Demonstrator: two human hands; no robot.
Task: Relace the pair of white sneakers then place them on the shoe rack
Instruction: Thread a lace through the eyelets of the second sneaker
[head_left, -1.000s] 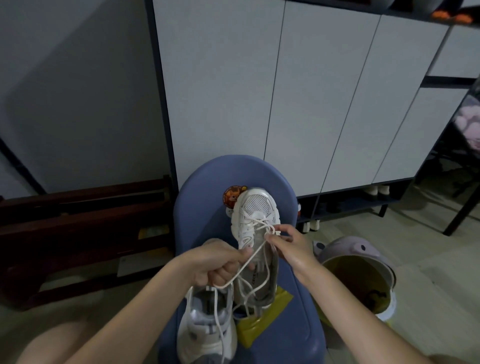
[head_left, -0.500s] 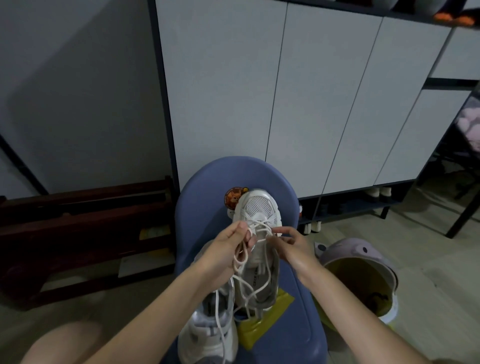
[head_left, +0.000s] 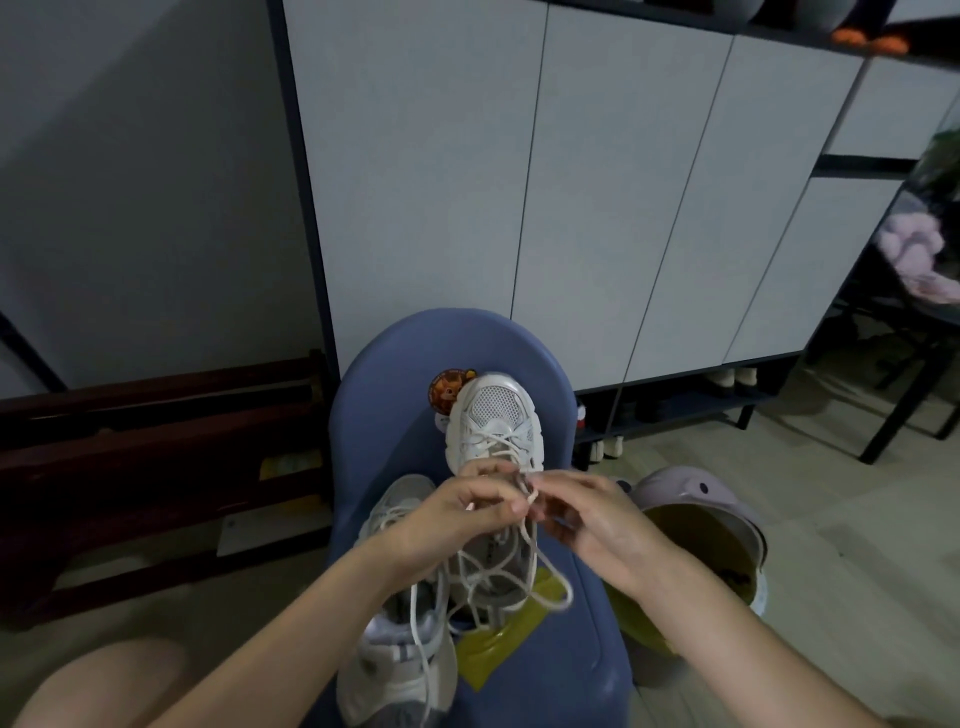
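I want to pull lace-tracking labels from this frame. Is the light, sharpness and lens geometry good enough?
Head view: dim, flat indoor light with no glare; the cabinet edges bow from wide-angle distortion; the left hand and right hand are slightly soft where they pinch the lace over the far sneaker; the near sneaker is partly hidden.

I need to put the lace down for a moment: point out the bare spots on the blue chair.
Bare seat shows right of the yellow packet, along the blue chair edge, and on the backrest left of the sticker. The middle is crowded: both sneakers, loose laces, left hand, right hand.
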